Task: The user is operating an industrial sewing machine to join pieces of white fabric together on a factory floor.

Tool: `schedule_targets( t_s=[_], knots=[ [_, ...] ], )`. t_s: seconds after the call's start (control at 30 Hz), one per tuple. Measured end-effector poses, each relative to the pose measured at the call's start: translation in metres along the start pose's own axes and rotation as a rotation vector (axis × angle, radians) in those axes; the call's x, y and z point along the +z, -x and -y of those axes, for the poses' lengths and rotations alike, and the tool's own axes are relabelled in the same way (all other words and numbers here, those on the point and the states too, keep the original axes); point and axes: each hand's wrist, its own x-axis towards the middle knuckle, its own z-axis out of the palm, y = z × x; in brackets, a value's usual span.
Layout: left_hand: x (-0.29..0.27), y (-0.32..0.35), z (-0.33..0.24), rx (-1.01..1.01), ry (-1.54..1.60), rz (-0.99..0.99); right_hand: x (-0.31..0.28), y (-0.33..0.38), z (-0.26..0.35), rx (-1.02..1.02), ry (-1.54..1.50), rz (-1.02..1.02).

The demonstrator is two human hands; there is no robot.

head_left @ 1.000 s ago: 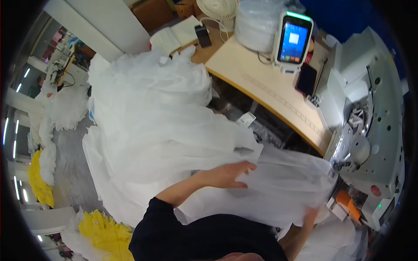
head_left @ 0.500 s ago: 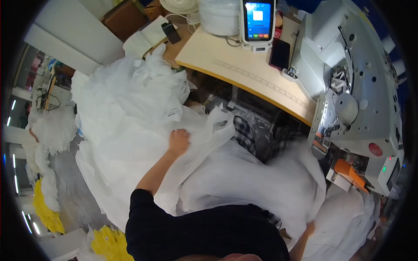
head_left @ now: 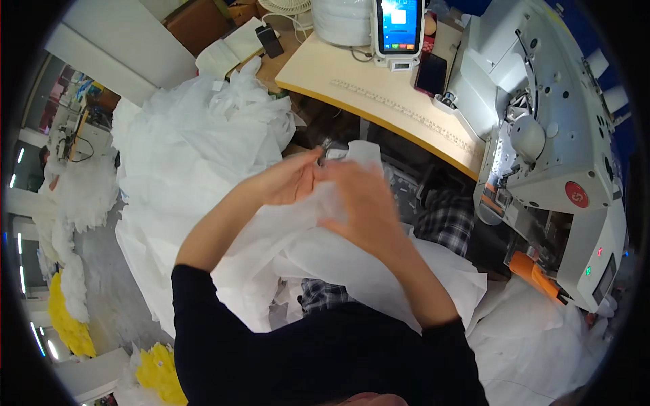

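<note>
Both of my hands are close together over a heap of thin white fabric (head_left: 176, 196). My left hand (head_left: 290, 180) has its fingers curled at a gathered edge of the fabric, in front of a dark gap below the table. My right hand (head_left: 362, 210) is smeared by motion just to its right, against a raised white fabric piece (head_left: 365, 154); its grip is unclear. More of this fabric lies across my lap, over checked cloth (head_left: 445, 222).
A sewing-type machine (head_left: 542, 128) with an orange part (head_left: 535, 274) stands at the right. The pale table (head_left: 325, 74) carries a screen device (head_left: 399, 30), a phone (head_left: 431, 73) and a ruler strip (head_left: 399, 108). White fabric (head_left: 535, 338) and yellow bundles (head_left: 162, 372) lie lower down.
My right hand has come up from the lower right to beside my left hand. The left hand has moved up and slightly right. Fabric over my lap has shifted, baring more checked cloth.
</note>
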Motion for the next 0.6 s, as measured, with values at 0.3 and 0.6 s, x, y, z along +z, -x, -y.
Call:
schedule_targets(
  t_s=[0.3,0.6],
  knots=[
    [0.026,0.105,0.086,0.495,-1.087,-0.903,0.001,0.001,-0.004,0.374,-0.030,-0.397],
    [0.053,-0.045,-0.034,0.866,-0.987,-0.328,-0.137,0.114,-0.010,0.805,-0.481,-0.552]
  ],
)
